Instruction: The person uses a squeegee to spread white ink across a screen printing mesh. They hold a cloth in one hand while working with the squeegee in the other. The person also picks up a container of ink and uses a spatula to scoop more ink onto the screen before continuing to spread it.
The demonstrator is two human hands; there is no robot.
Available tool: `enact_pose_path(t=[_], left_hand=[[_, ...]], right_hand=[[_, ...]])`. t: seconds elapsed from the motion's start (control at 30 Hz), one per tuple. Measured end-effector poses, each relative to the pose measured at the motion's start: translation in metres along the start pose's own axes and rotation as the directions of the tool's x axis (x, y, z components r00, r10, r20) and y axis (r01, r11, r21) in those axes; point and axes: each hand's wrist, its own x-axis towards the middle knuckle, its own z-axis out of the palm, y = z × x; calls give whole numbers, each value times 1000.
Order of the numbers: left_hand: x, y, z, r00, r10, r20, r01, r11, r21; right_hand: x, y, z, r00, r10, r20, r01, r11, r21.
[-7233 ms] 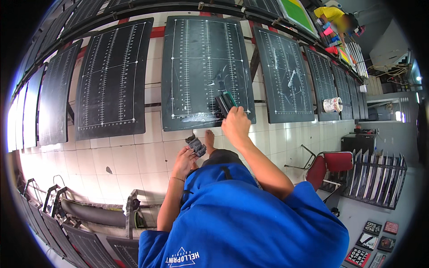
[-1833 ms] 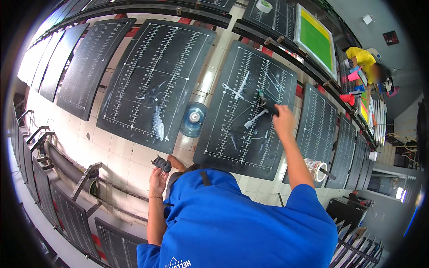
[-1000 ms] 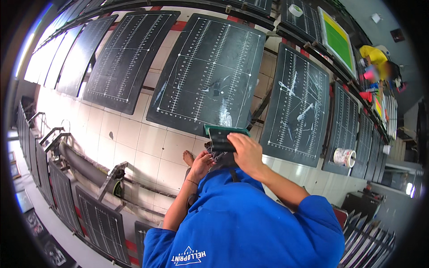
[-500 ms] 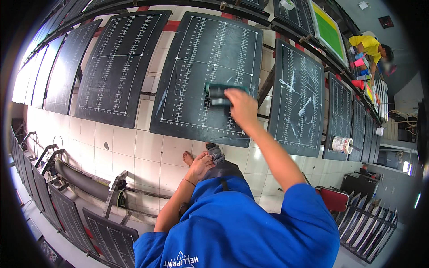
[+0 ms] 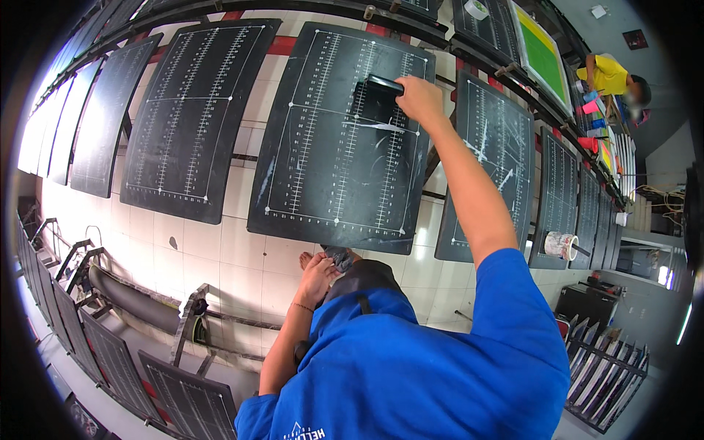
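My right hand (image 5: 421, 100) grips a dark, flat squeegee (image 5: 385, 85) by its right end. It is over the far part of a large black board (image 5: 301, 176) printed with white ruler lines. I cannot tell whether its edge touches the surface. Just nearer than the squeegee, a whitish streak (image 5: 383, 126) runs across the board, with fainter smears beside it. Close to my waist, below the board's near edge, my left hand (image 5: 318, 276) is closed around a crumpled grey cloth (image 5: 339, 258).
Similar ruled boards stand on either side, including a streaked one (image 5: 488, 169) at right. A stained white tub (image 5: 559, 246) sits on a board farther right. Beyond are a green-and-yellow screen frame (image 5: 540, 62) and a person in yellow (image 5: 609, 75). A metal rack (image 5: 607, 378) stands lower right.
My right hand has carried the squeegee from the board's middle to its far part. A whitish streak now shows across the board. My left hand still holds the cloth near my waist.
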Motion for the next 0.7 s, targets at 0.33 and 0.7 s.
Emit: enact_pose_path(t=[0.33,0.7], left_hand=[[20,-6,9,999,-3,45,2,1000,12],[4,22,3,993,48,106,-64,985,158]], right_hand=[[-164,-96,-8,995,13,100,-26,991,133],[-131,-14,2,496,40,867,-868,59,494]])
